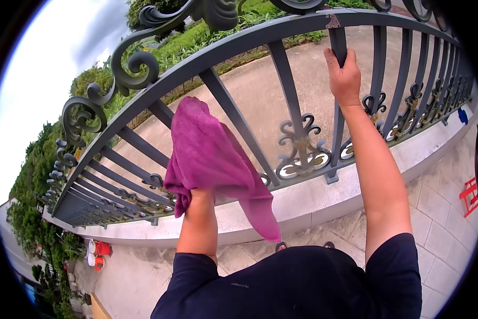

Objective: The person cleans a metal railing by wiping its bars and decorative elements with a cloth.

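Note:
A purple cloth drapes over my left hand and hangs down to the right of the wrist. The fingers of that hand are hidden beneath it, beside the bars of a grey metal fence. My right hand is wrapped round an upright bar just below the top rail. Where that bar meets the rail, a patch of the surface looks worn. Curled ornaments sit between the bars near the bottom. The fence stands on a pale stone ledge.
Red and white buckets stand on the paving at the lower left. A red stool is at the right edge. A blue object lies on the ledge at the right. Plants and a concrete surface show beyond the fence.

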`<state>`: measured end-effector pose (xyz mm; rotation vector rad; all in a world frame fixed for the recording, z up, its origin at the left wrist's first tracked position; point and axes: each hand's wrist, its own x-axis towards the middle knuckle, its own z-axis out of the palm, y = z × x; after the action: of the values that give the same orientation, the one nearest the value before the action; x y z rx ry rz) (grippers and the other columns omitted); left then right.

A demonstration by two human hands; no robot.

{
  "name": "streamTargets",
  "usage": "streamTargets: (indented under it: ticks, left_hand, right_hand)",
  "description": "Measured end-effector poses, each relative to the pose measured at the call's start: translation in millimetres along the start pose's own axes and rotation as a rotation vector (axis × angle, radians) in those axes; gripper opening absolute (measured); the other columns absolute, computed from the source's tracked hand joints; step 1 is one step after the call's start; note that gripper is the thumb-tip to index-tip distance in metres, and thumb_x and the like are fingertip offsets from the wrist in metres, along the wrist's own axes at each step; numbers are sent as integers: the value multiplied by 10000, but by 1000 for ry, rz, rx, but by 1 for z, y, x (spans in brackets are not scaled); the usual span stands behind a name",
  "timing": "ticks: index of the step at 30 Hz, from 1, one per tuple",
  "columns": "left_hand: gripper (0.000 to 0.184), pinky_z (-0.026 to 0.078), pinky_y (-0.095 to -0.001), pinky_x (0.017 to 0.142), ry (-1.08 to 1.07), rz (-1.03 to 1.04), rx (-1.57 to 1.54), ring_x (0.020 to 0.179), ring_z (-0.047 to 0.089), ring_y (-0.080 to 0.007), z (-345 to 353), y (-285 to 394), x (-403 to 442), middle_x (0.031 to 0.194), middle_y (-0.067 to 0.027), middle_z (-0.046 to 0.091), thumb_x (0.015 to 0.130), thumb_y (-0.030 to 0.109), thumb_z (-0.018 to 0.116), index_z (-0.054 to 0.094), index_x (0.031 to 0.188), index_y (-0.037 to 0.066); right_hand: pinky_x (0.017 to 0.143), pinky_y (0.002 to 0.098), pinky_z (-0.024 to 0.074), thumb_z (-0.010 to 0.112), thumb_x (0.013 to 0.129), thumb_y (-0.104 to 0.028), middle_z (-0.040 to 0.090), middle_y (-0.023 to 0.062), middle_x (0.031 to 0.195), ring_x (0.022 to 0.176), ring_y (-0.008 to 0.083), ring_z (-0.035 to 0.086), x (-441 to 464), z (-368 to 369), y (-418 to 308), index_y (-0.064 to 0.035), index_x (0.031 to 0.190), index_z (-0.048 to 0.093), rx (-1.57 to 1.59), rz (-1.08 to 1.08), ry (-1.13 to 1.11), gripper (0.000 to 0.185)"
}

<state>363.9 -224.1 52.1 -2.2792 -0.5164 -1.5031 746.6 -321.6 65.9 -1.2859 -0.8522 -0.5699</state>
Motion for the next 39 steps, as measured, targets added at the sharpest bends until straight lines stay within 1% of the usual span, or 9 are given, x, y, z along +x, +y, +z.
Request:
streamTargets:
  ticks: [6, 9, 11, 14, 15, 28, 31, 33, 39]
  left_hand:
    - [375, 486, -362, 1046, -692, -529, -21, 1189, 609, -251, 27, 29, 135, 1297, -112, 647, 1005, 190, 632, 597, 1349, 45]
    - [334, 517, -363, 962, -253, -527, -737, 1113, 636, -262, 78, -14, 117, 1212, -115, 678, 993, 205, 651, 634, 1284, 41]
    - [333, 516, -358, 955, -310, -122, 41, 1115, 632, -261, 81, -21, 115, 1218, -114, 676, 997, 206, 647, 630, 1285, 41]
    - [341, 501, -358, 981, -72, -303, -489, 1153, 622, -271, 100, -21, 102, 1252, -121, 665, 1004, 237, 646, 626, 1287, 48]
    - [400, 468, -374, 1061, -31, -136, -102, 1244, 585, -275, 106, -23, 96, 1336, -119, 629, 1011, 262, 650, 596, 1358, 71]
    - [128, 494, -296, 669, 114, -964, -792, 727, 619, -164, 145, 76, -80, 791, -30, 600, 973, 179, 612, 609, 978, 51]
    - [120, 488, -267, 657, 54, -1207, -1322, 726, 599, -145, 163, 72, -112, 803, -22, 588, 960, 150, 637, 597, 994, 42]
    - [127, 494, -255, 665, -70, -992, -720, 734, 579, -135, 142, 88, -102, 840, -29, 596, 973, 116, 644, 590, 1056, 38]
    - [143, 518, -287, 733, 51, -636, -599, 813, 644, -190, 87, 49, 53, 938, -73, 659, 997, 133, 576, 627, 1077, 27]
  right_hand:
    - [609, 436, 534, 653, 1015, -460, 688, 172, 755, 692, 389, 702, 0, -1, -2, -54, 1032, 568, 6, 7, -13, 414]
    - [609, 441, 532, 660, 1013, -445, 689, 180, 762, 699, 405, 698, 1, -2, -3, -54, 1035, 565, 7, 4, -13, 403]
    - [610, 437, 531, 661, 1014, -438, 686, 176, 762, 699, 398, 698, 1, -3, -5, -54, 1038, 561, 10, 0, -14, 398]
    - [607, 422, 528, 664, 1012, -439, 675, 163, 752, 682, 377, 691, 0, -2, -1, -52, 1033, 556, 21, 15, -32, 403]
    - [605, 418, 525, 665, 1013, -436, 671, 159, 747, 675, 370, 687, -1, -3, 0, -50, 1032, 554, 22, 15, -27, 402]
    - [600, 338, 465, 670, 1034, -355, 577, 83, 704, 617, 185, 543, -2, 0, -5, -33, 990, 550, 75, 3, 6, 347]
    - [593, 427, 487, 663, 1027, -382, 630, 167, 722, 629, 368, 628, 0, 2, 1, -46, 1020, 543, 22, -18, 11, 357]
    - [598, 432, 488, 662, 1026, -385, 634, 166, 728, 638, 379, 628, -1, 2, 4, -46, 1027, 545, 26, -13, 12, 359]
    - [611, 406, 494, 652, 1033, -402, 633, 155, 747, 648, 337, 634, -1, 2, -1, -44, 1037, 553, -5, -35, 33, 371]
